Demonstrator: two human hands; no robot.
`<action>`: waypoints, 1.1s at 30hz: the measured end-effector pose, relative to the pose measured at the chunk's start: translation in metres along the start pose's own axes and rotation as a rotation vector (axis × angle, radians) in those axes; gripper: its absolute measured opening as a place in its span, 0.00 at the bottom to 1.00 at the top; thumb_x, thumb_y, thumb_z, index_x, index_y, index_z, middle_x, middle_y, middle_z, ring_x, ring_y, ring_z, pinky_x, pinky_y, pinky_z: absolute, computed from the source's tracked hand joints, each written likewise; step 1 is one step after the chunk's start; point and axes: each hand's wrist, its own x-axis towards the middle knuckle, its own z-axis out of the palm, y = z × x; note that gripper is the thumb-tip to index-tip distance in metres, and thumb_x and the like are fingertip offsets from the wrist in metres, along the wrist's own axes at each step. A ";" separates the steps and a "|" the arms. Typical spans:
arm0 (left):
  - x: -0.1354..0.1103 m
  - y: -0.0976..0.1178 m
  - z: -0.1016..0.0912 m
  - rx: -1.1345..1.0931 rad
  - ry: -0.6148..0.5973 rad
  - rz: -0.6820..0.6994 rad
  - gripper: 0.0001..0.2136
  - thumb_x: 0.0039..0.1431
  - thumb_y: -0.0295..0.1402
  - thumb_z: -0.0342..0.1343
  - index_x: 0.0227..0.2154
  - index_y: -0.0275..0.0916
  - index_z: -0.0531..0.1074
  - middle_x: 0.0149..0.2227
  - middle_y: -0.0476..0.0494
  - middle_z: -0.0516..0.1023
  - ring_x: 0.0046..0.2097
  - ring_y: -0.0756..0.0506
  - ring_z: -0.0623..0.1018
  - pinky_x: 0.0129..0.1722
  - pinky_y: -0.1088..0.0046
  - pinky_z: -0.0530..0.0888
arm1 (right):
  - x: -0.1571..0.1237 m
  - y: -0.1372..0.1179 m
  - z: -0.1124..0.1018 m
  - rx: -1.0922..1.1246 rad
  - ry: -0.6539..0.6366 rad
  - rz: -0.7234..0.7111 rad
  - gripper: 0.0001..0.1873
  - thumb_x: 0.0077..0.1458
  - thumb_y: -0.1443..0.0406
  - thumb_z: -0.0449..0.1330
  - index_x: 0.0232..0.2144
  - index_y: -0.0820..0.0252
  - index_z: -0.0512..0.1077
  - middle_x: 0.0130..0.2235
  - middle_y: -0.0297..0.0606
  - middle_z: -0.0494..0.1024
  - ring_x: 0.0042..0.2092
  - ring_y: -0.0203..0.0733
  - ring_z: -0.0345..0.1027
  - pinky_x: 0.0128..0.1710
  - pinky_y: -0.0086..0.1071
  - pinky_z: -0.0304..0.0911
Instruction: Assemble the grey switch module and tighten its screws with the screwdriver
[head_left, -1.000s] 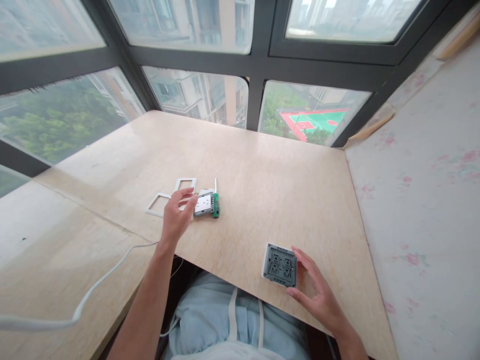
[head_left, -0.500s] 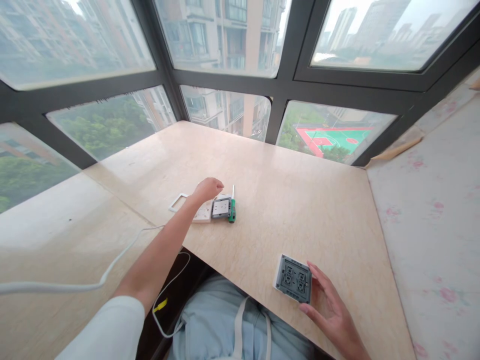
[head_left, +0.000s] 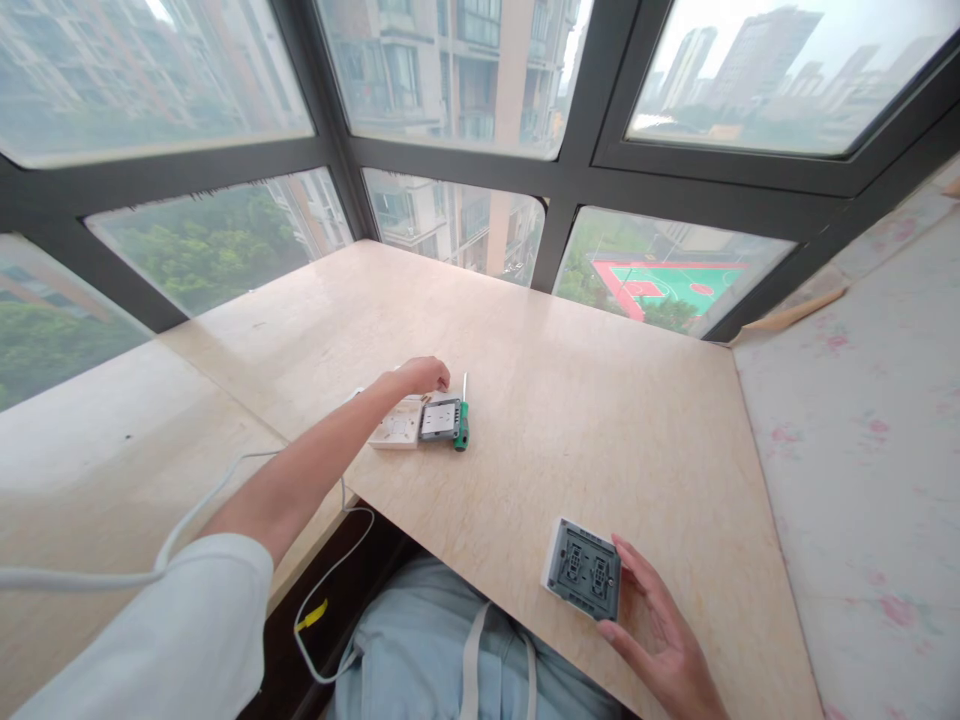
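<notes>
Since one second earlier, the left hand (head_left: 424, 375) had moved from the left edge of the white-faced, grey-edged rectangular plastic socket insert (head_left: 439, 420) to a position beyond its far edge. The left arm was stretched diagonally forward across the pale wood-toned tabletop (head_left: 562, 400), elbow nearly straight, with the white fabric sleeve (head_left: 172, 640) ending near the elbow. The left wrist was bent over and the fingers were curled downward, back of the hand uppermost (whether they gripped anything could not be determined).

The right hand (head_left: 660, 630) grasped the square, dark grey plastic module with a white rim (head_left: 583, 572) at its right side, near the front edge of the tabletop. The thumb bore on the near right corner and the fingers on the far right corner, leaving the palm clear of the part. The dark grey back, with two moulded contact clusters, faced up; contact with the tabletop could not be confirmed.

The green-handled metal screwdriver (head_left: 462, 428) lay along the right side of the socket insert, blade directed toward the windows. The white shallow plastic box (head_left: 395, 428) sat just left of the socket insert, partly covered by the left forearm.
</notes>
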 end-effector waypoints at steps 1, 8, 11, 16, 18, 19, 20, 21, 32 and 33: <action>0.001 -0.001 -0.001 0.015 0.003 0.012 0.08 0.57 0.28 0.58 0.34 0.46 0.82 0.40 0.49 0.84 0.44 0.46 0.80 0.42 0.75 0.71 | 0.000 -0.001 0.000 -0.004 0.000 0.001 0.37 0.59 0.56 0.63 0.67 0.49 0.57 0.68 0.44 0.62 0.67 0.58 0.59 0.64 0.53 0.61; 0.000 -0.004 -0.005 0.089 0.024 0.080 0.09 0.54 0.29 0.56 0.30 0.47 0.81 0.40 0.47 0.84 0.44 0.46 0.78 0.42 0.75 0.69 | -0.001 -0.004 -0.002 -0.022 -0.008 -0.007 0.36 0.59 0.56 0.63 0.66 0.49 0.58 0.68 0.45 0.62 0.67 0.59 0.58 0.64 0.55 0.61; -0.001 -0.003 -0.005 0.087 0.029 0.085 0.07 0.52 0.30 0.57 0.27 0.44 0.80 0.38 0.44 0.84 0.43 0.44 0.78 0.42 0.73 0.69 | -0.001 -0.005 -0.003 -0.040 -0.015 -0.007 0.36 0.59 0.56 0.63 0.66 0.49 0.58 0.68 0.44 0.62 0.68 0.60 0.57 0.65 0.56 0.58; -0.001 0.000 -0.006 0.002 0.085 0.063 0.03 0.47 0.29 0.60 0.21 0.41 0.77 0.30 0.45 0.83 0.38 0.44 0.79 0.39 0.72 0.69 | 0.000 -0.007 -0.002 -0.063 -0.018 -0.022 0.36 0.59 0.56 0.63 0.67 0.48 0.57 0.69 0.43 0.60 0.69 0.60 0.54 0.66 0.58 0.57; -0.002 0.002 -0.008 -0.070 0.137 0.051 0.03 0.46 0.29 0.60 0.21 0.41 0.77 0.28 0.47 0.82 0.36 0.45 0.79 0.37 0.74 0.69 | 0.001 -0.010 -0.002 -0.074 -0.019 -0.032 0.36 0.59 0.57 0.63 0.66 0.49 0.58 0.69 0.44 0.61 0.68 0.60 0.56 0.65 0.58 0.58; -0.003 0.003 -0.009 -0.115 0.167 0.046 0.02 0.46 0.29 0.60 0.22 0.41 0.77 0.27 0.48 0.82 0.36 0.46 0.79 0.36 0.75 0.69 | 0.001 -0.011 -0.002 -0.080 -0.021 -0.037 0.35 0.59 0.57 0.63 0.66 0.49 0.58 0.68 0.44 0.61 0.68 0.60 0.56 0.65 0.58 0.59; -0.005 0.005 -0.010 -0.166 0.198 0.045 0.03 0.46 0.29 0.59 0.24 0.41 0.77 0.27 0.49 0.81 0.35 0.46 0.79 0.35 0.75 0.69 | 0.002 -0.012 -0.003 -0.084 -0.022 -0.042 0.35 0.59 0.57 0.63 0.66 0.49 0.58 0.68 0.45 0.61 0.68 0.60 0.57 0.64 0.57 0.59; -0.007 0.008 -0.011 -0.224 0.228 0.048 0.03 0.47 0.29 0.59 0.25 0.40 0.78 0.28 0.49 0.82 0.34 0.47 0.79 0.34 0.76 0.69 | 0.002 -0.012 -0.003 -0.086 -0.022 -0.047 0.35 0.59 0.58 0.63 0.66 0.49 0.58 0.68 0.45 0.62 0.68 0.60 0.57 0.65 0.57 0.59; -0.063 0.075 -0.013 -0.999 0.416 0.222 0.11 0.53 0.38 0.57 0.31 0.33 0.76 0.29 0.41 0.81 0.30 0.49 0.78 0.31 0.73 0.74 | 0.004 -0.012 -0.002 -0.073 -0.026 -0.074 0.35 0.60 0.58 0.62 0.66 0.48 0.57 0.68 0.46 0.61 0.68 0.59 0.55 0.64 0.58 0.59; -0.069 0.082 -0.011 -1.149 0.415 0.249 0.10 0.51 0.37 0.59 0.29 0.34 0.76 0.28 0.42 0.81 0.30 0.49 0.78 0.32 0.72 0.74 | 0.004 -0.013 -0.002 -0.072 -0.025 -0.076 0.35 0.60 0.58 0.62 0.66 0.48 0.57 0.68 0.46 0.61 0.68 0.59 0.55 0.64 0.58 0.59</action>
